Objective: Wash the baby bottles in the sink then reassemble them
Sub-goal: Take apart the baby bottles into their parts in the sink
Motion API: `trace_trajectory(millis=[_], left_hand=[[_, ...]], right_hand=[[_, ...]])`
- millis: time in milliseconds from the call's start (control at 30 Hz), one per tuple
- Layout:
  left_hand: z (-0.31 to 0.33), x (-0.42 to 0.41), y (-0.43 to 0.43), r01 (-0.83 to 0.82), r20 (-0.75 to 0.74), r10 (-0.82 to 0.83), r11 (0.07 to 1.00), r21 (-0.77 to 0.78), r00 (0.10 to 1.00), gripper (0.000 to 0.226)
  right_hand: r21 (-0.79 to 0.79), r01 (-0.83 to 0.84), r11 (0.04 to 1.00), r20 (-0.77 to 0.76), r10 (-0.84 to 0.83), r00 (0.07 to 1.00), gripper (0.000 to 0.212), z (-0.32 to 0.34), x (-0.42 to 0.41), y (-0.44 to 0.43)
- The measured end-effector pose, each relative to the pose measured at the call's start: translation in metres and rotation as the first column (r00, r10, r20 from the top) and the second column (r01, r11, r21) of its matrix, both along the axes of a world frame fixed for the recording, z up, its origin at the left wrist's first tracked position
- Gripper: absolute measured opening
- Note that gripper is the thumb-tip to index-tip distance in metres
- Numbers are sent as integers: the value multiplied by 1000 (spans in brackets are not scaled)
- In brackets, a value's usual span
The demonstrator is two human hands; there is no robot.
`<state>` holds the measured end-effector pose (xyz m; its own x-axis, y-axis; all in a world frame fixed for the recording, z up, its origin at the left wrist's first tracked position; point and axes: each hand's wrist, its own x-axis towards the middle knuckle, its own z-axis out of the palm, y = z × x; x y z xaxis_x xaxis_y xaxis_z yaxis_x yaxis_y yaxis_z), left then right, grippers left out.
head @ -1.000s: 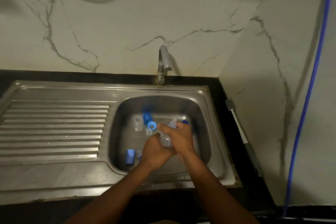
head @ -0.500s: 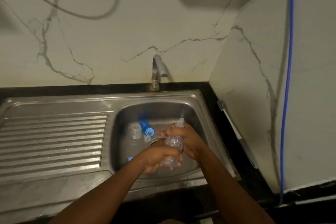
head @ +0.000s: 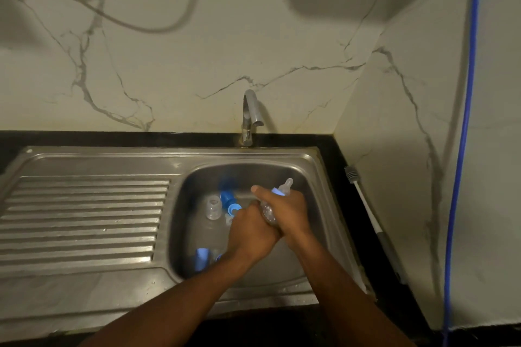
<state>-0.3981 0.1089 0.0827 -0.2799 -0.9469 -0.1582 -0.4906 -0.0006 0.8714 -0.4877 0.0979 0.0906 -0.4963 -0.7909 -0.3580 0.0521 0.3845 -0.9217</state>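
Over the steel sink basin [head: 315, 205] both my hands hold one clear baby bottle [head: 267, 211] with a blue collar and a clear teat pointing up and away. My right hand [head: 284, 211] grips its upper part near the collar. My left hand [head: 251, 231] wraps round its lower body, which is mostly hidden. On the basin floor lie a clear teat [head: 213, 207], a blue cap or collar [head: 229, 201] and another blue part [head: 202, 258] near the front left.
The tap [head: 249, 115] stands behind the basin with no water seen running. A ribbed drainboard [head: 81, 220] lies to the left. A bottle brush [head: 366, 211] lies on the black counter at the right. A blue cord [head: 462, 149] hangs down the right wall.
My hands have turned the bottle so its teat points further up and back. My left hand has slid closer against my right. The view has shifted a little.
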Motion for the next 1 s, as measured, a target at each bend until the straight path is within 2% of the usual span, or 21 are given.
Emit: trace_trajectory(millis=[100,167,233,267,333,400,433,467,533,567,633,733,800,867,933,1000], left_hand=[[5,-3,-6,26,-100,-20,998,64,995,17],[10,-3,-10,73,-155,-54,990,122,987,18],[14,-1,-13,136,-266,-72,963,231,961,15],[15,0,-14,183,-337,-75,935,302,939,16],[15,4,-14,321,-483,-66,824,467,873,17],[13,8,-14,435,-578,-50,711,552,814,17],[11,8,-14,437,-582,-43,704,559,812,17],[10,5,-13,391,-549,-34,740,547,835,17],[7,-2,-14,168,-393,24,879,446,919,17],[5,-4,-16,64,-321,65,924,376,945,16],[4,-4,-21,-17,-258,97,955,297,961,17],[4,-2,-25,-12,-239,82,959,283,968,16],[8,0,-25,22,-280,70,949,313,958,13],[11,0,-26,78,-308,23,946,314,951,15],[12,-2,-26,98,-307,2,945,312,952,17],[11,-3,-24,110,-303,-15,948,300,953,19]], right_hand=[[-22,-104,994,-25,104,994,22,10,-11,-1],[-98,-185,978,-41,181,983,19,13,-19,-1],[-166,-274,947,51,286,957,23,10,-26,-3],[-219,-320,922,173,359,917,23,8,-31,-4],[-351,-412,841,422,535,732,12,5,-40,-5],[-414,-459,786,505,618,602,10,3,-47,-5],[-410,-466,784,515,620,591,18,1,-49,-5],[-369,-458,809,514,588,625,30,-2,-51,-6],[-189,-395,899,376,437,817,49,-2,-47,-6],[-104,-335,936,256,351,901,50,-2,-42,-6],[-86,-195,977,100,203,974,44,-4,-34,-4],[-222,-171,960,99,196,976,33,-6,-34,-2],[-304,-209,930,250,289,924,32,-8,-40,0],[-373,-221,901,444,382,811,40,-9,-48,4],[-377,-211,902,529,397,750,42,-9,-53,8],[-330,-195,923,510,349,787,40,-6,-49,8]])
